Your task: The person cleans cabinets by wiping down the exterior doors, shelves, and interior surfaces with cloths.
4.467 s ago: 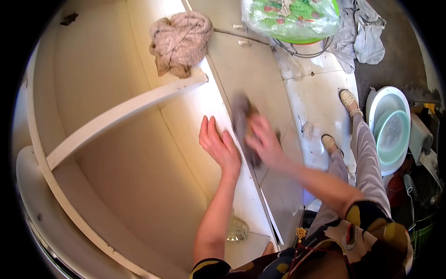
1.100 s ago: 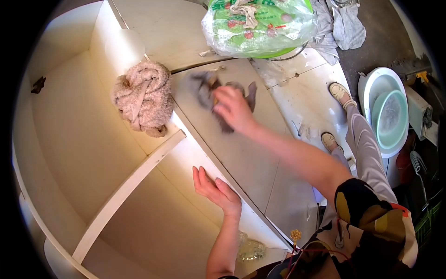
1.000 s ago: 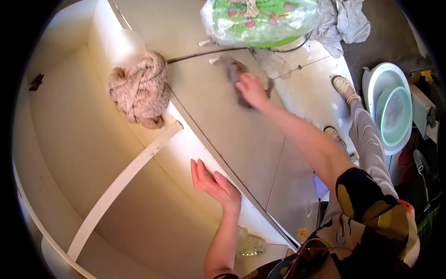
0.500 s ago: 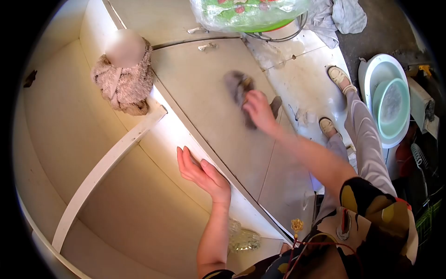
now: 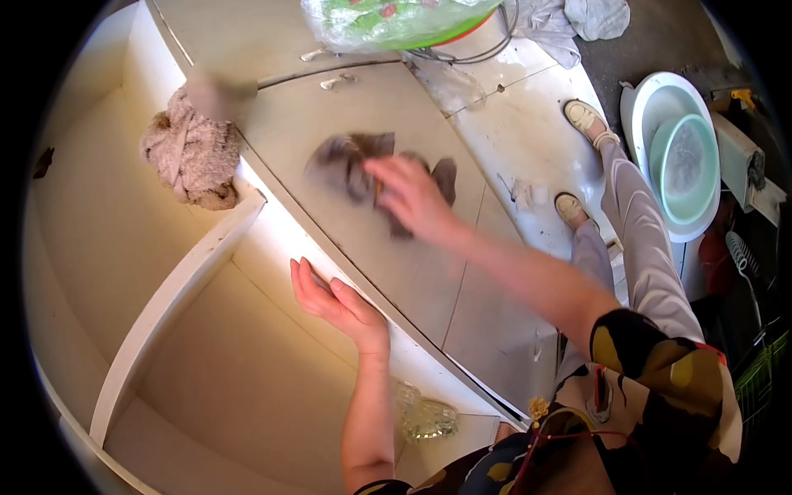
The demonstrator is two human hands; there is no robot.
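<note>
My right hand (image 5: 406,191) presses a dark grey cloth (image 5: 342,165) against the pale cabinet door (image 5: 330,223); the hand and cloth are a little blurred by motion. My left hand (image 5: 334,304) rests by the white cabinet edge (image 5: 256,224), its fingers extended and holding nothing. A fluffy pinkish-brown towel (image 5: 194,153) lies bunched on the same edge at the upper left. Below it, a white divider (image 5: 161,305) splits the open cabinet interior. Beside my left forearm stands clear glassware (image 5: 431,418).
A plastic-wrapped green bundle (image 5: 404,21) sits at the top, near small door handles (image 5: 338,81). Grey cloths (image 5: 596,18) lie at the upper right. On the right, a pale green basin (image 5: 685,169) sits inside a white basin (image 5: 652,91). My feet (image 5: 584,120) are on the floor.
My right hand and the grey cloth have moved left across the door since the last frame. My left hand stays by the cabinet edge. The whole view has shifted, so the towel appears further left.
</note>
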